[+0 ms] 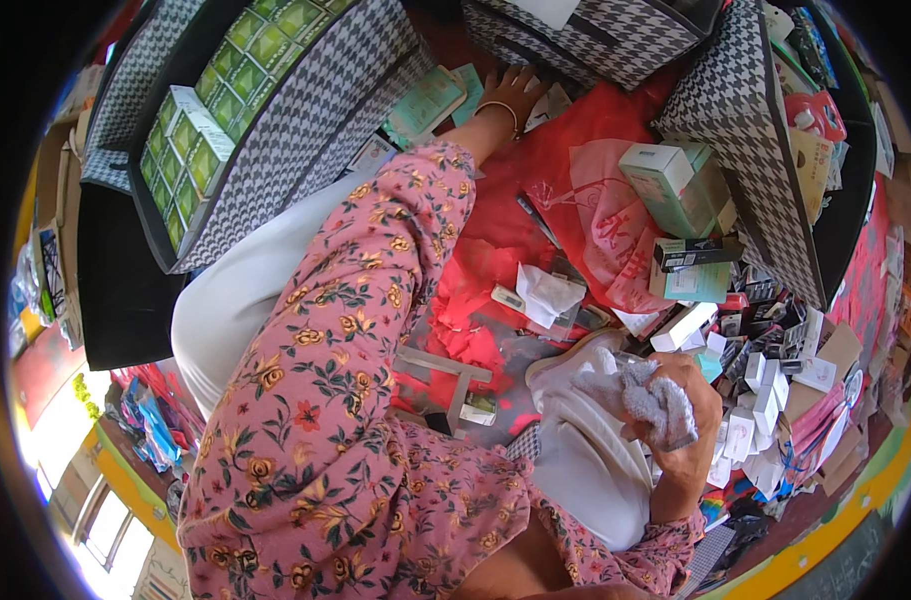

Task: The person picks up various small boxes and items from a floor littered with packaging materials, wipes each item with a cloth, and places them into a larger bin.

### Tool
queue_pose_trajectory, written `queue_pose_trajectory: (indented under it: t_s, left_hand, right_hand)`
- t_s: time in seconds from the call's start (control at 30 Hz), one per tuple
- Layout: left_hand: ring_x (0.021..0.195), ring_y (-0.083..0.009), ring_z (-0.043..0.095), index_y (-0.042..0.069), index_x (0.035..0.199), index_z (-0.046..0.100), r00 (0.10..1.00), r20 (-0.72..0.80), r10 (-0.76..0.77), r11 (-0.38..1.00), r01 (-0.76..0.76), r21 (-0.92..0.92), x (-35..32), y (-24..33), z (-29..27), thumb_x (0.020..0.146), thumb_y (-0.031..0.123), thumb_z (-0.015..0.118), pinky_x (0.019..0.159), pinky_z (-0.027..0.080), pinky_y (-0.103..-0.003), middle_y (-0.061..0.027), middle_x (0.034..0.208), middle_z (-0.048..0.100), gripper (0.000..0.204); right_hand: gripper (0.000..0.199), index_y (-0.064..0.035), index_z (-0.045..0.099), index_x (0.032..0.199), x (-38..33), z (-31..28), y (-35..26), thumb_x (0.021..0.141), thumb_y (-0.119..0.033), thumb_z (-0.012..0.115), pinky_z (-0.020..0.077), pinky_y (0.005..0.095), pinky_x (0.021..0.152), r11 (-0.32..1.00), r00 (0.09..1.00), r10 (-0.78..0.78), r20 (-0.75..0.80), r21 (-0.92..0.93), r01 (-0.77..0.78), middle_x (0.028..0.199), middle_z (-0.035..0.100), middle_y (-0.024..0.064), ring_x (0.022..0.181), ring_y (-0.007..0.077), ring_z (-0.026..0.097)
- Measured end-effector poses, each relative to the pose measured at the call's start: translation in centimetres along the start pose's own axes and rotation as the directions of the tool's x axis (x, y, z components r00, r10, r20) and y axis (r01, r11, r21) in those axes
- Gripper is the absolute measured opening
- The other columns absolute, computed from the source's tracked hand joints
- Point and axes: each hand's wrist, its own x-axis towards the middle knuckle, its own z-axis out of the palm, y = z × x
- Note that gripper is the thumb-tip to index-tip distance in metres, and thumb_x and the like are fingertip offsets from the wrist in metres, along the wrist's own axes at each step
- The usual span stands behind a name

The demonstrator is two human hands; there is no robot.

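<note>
My left hand (515,92) reaches to the far middle with its fingers spread, a bracelet at the wrist. It lies beside pale green packages (427,103) and a pale paper or card (548,108); whether it presses on something beneath is hidden. At the right, my right hand (687,405) is closed around a crumpled grey fuzzy cloth (657,402), held over my white trouser leg (593,465). Between the hands, a white crumpled tissue (549,294) and a small pale box (507,298) lie on red plastic sheeting (465,330).
A houndstooth storage box (320,130) at the far left holds rows of green boxes (190,150). Other houndstooth boxes (725,120) stand far and right. Pale green cartons (665,180) lean there, above a heap of small white boxes (765,400). A thin dark stick (538,220) lies mid-floor.
</note>
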Motion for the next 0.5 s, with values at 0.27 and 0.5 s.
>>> queue_pose_trajectory:
  t_s: [0.27,0.5]
  left_hand:
    - [0.111,-0.0318,0.044,0.013,0.115,0.048,0.955,0.186,0.231,0.973,-0.222,-0.071,3.4,0.6,-1.7,0.067,0.011,0.066,0.08,0.046,-0.038,-0.0121,0.123,0.038,0.051]
    - [0.086,-0.0309,0.059,0.011,0.097,0.057,0.896,0.38,0.23,0.971,-0.239,-0.024,5.4,-7.8,-1.2,0.071,0.01,0.056,0.07,0.049,-0.038,-0.0125,0.097,0.059,0.025]
  right_hand:
    - [0.037,-0.0026,0.056,0.079,1.0,-1.2,-1.8,0.049,-0.015,0.074,0.045,0.032,0.069,0.984,0.987,0.147,-0.067,0.116,-0.139,0.084,0.059,0.0134,0.079,0.0276,0.059]
    - [0.039,-0.0023,0.056,0.081,1.7,-1.5,-2.9,0.05,-0.016,0.076,0.0444,0.029,0.067,0.952,0.986,0.164,-0.022,0.264,-0.153,0.083,0.058,0.0104,0.076,0.0211,0.058]
